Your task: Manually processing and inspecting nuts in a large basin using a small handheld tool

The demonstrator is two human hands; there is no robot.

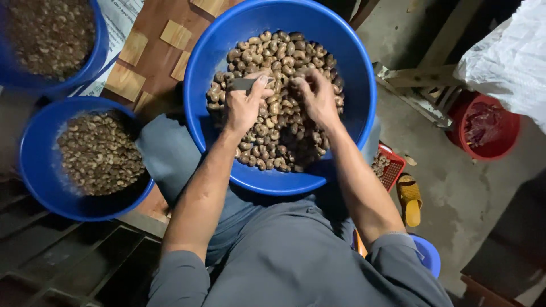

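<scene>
From the head camera, the left hand [243, 105] grasps a small grey blade [244, 84] over a big blue basin [352, 108] on the lap. The right hand [316, 96] pinches a nut [298, 83] from the heap of nuts [273, 131] filling the basin. Two smaller blue bowls [34, 170] of nuts sit at the left.

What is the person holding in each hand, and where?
The left hand grips a flat grey blade-like tool by its near end. The right hand pinches among the nuts; what it holds cannot be told.

A wooden bench [156, 34] carries pale wood tiles [176, 34] and two blue tubs [40, 170] of nuts
</scene>
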